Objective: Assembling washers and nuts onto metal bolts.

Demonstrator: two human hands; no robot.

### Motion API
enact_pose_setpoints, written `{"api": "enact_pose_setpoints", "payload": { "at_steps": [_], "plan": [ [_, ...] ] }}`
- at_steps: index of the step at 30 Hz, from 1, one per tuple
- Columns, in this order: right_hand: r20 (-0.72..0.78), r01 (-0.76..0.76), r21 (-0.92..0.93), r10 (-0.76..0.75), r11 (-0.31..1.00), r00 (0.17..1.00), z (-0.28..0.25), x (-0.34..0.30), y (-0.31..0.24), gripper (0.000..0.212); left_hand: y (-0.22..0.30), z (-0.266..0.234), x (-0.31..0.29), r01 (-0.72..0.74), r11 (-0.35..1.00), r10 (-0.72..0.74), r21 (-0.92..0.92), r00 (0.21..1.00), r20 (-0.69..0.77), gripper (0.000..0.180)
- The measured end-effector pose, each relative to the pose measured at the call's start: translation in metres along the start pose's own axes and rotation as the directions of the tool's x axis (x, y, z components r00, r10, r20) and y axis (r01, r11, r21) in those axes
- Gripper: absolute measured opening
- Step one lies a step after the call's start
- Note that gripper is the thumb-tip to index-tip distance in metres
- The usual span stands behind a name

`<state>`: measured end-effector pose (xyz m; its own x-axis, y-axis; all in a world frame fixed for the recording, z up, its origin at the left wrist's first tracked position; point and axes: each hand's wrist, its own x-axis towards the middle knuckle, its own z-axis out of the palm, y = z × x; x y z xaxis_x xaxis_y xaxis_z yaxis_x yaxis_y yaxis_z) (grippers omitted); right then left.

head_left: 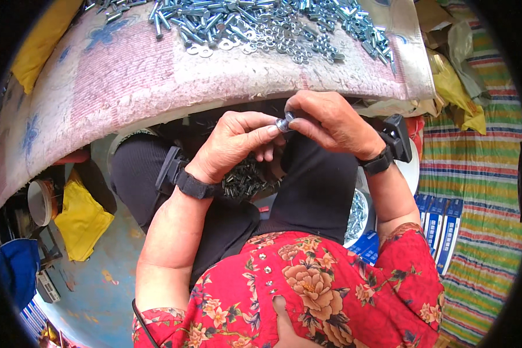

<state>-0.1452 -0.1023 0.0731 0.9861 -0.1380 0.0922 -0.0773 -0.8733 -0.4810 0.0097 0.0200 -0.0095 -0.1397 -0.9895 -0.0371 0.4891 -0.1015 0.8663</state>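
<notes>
In front of me, just below the table edge, both hands meet at a small silver bolt (282, 124). My left hand (238, 142) pinches it between thumb and index finger, the other fingers curled. My right hand (333, 124) is closed too, thumb and index finger on a hex-shaped silver nut (289, 116) at the bolt's upper end. The fingers hide most of the bolt's length. Beneath my left hand, between my knees, lies a pile of small dark metal fasteners (243, 182).
On the cloth-covered table (122, 81) ahead lie heaped bolts (214, 20), flat washers (205, 51) and nuts (298, 53). A white tub of metal parts (356, 217) stands by my right thigh, with blue-and-white boxes (441, 229) beyond. A yellow cloth (82, 217) hangs at left.
</notes>
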Motion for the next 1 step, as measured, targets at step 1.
{"api": "enact_pose_setpoints", "payload": {
  "at_steps": [1],
  "plan": [
    [0.028, -0.033, -0.031, 0.034, 0.999, 0.999, 0.0016, -0.0015, 0.0005, 0.020, 0.0025, 0.0016, -0.0015, -0.002, 0.998, 0.002, 0.069, 1.000, -0.010, 0.024]
  ]
}}
